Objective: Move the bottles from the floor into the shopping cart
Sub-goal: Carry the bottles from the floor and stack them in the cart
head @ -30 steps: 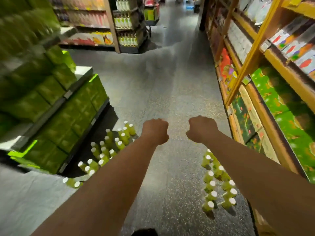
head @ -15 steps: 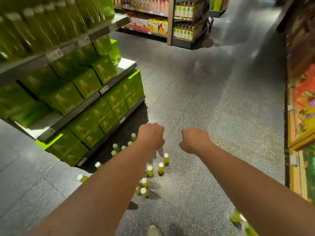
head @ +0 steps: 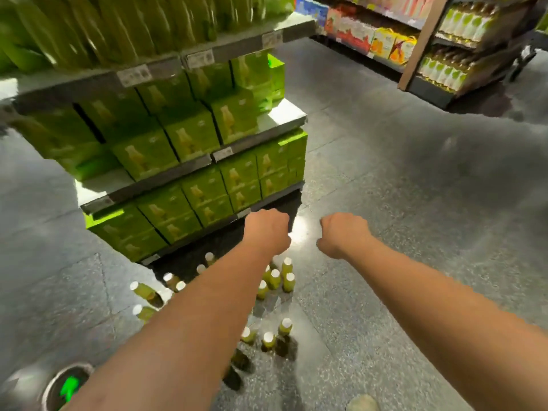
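Observation:
Several small green bottles (head: 275, 278) with white caps stand on the grey floor, below and between my outstretched arms. More of them (head: 268, 341) stand nearer to me, and some (head: 143, 290) lie left of my left arm. My left hand (head: 267, 232) is a fist held out in front, with nothing visible in it. My right hand (head: 341, 234) is a fist as well, beside the left and level with it. Both hands hang well above the bottles. No shopping cart shows in this view.
A shelf unit (head: 184, 161) stacked with green cartons stands to the left, with its bottom corner just beyond the bottles. Another shelf (head: 439, 51) with juice packs stands at the far right. A round grey object (head: 66, 384) with a green mark lies at the bottom left.
The view has swung left and downward, so the green shelf and the left group of bottles now sit ahead of me. Both fists keep their pose side by side.

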A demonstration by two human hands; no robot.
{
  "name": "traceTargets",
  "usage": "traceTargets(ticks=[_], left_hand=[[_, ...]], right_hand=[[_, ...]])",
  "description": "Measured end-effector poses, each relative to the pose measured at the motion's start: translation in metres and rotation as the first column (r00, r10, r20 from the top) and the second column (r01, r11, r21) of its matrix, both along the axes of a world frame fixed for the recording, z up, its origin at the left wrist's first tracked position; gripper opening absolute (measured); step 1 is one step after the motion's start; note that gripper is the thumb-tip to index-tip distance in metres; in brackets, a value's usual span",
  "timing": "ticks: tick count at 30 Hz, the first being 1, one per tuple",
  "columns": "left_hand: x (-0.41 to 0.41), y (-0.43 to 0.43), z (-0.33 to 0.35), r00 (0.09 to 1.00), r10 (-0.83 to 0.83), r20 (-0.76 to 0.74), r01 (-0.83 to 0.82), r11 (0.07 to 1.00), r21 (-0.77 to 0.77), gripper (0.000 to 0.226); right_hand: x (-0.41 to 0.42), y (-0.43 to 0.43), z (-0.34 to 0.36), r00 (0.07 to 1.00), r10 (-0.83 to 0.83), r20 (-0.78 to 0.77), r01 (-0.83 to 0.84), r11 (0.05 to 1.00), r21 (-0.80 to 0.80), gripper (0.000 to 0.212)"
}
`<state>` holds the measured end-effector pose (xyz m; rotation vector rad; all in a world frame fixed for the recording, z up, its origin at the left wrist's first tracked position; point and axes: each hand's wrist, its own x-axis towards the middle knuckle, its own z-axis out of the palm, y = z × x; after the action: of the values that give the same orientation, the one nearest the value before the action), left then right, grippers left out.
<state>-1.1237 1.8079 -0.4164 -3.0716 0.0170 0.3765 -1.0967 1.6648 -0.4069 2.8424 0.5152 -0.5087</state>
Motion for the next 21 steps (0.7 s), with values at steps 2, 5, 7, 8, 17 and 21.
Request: traceTargets(ticks=[2,5,7,8,17,21], left_hand=[[0.015,-0.011,-0.014,0.997,0.078,-0.029,-0.078,0.997,-0.010,0.022],[0.031,-0.019,-0.033,0.980,0.174,-0.094,-0.178,0.983,-0.043,0.024],[0.042,-0.018,-0.049,0.963,0.237,-0.131,-0.245,0.968,-0.048,0.024],[0.049,-0.015,-0.056,0.953,0.265,-0.144,-0.275,0.960,-0.051,0.024],[0.109,0.013,-0.174,0.863,0.439,-0.251,-0.477,0.871,-0.118,0.028],[0.109,0.015,-0.260,0.815,0.512,-0.271,-0.557,0.821,-0.123,0.024]], right_hand=[[0.030,-0.007,-0.009,0.995,0.098,-0.013,-0.099,0.995,-0.025,0.034],[0.065,-0.012,-0.021,0.973,0.222,-0.065,-0.226,0.972,-0.067,0.032],[0.087,-0.007,-0.036,0.949,0.304,-0.085,-0.310,0.948,-0.072,0.030],[0.097,-0.002,-0.044,0.937,0.335,-0.102,-0.343,0.937,-0.073,0.029],[0.183,0.045,-0.168,0.866,0.433,-0.249,-0.450,0.893,-0.012,0.025],[0.209,0.052,-0.249,0.809,0.500,-0.309,-0.529,0.848,-0.013,0.026]])
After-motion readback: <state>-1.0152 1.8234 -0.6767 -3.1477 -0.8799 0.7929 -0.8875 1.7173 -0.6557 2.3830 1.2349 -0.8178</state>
